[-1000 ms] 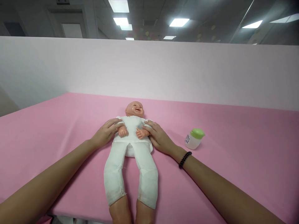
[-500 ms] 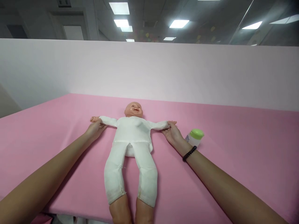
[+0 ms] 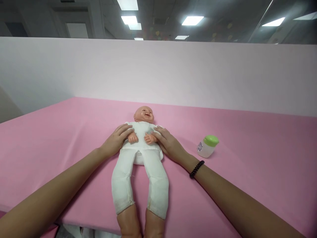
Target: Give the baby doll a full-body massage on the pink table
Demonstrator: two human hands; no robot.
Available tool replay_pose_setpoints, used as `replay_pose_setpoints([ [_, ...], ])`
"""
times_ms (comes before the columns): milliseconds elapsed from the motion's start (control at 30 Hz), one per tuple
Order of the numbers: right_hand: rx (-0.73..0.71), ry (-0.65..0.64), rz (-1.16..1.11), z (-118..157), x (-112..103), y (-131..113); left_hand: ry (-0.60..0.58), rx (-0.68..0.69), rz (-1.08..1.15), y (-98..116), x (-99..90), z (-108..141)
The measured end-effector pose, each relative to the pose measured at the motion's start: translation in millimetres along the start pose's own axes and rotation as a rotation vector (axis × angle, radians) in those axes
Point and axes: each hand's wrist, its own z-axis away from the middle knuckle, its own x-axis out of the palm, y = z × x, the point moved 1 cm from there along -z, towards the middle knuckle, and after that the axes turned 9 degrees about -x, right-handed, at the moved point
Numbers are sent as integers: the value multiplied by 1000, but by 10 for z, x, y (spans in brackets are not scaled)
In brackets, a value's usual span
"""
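A baby doll (image 3: pixel 140 145) with a white cloth body lies face up, its head toward the far side and both its arms folded over its chest. My left hand (image 3: pixel 117 140) lies over the doll's arm on the left, fingers spread on the sleeve. Across the chest, my right hand (image 3: pixel 170 142) rests on the other arm, its fingers also stretched out near the doll's small hand. Both doll hands show between mine. A black beaded band circles my right wrist.
A small clear bottle with a green cap (image 3: pixel 211 140) stands tilted to the right of my right hand. The pink padded surface (image 3: pixel 247 158) ends at a white wall (image 3: pixel 173 72) behind. Its near edge shows at the lower left.
Both my hands have moved inward from the sides, and the doll's outstretched arms are now folded over its chest. My fingers have gone from gripping its wrists to lying flat on its arms.
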Motion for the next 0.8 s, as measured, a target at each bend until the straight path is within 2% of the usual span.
replay_pose_setpoints([
  [233,-15,7,74,35,27,47,3,-76,-40,-94,-5,29],
  [433,-42,31,89,54,45,84,15,-79,-33,-102,-22,38],
  [600,-74,45,84,84,106,169,70,-252,78,-178,-19,-3],
  [800,-48,38,25,79,88,154,80,-460,285,-403,63,-46],
])
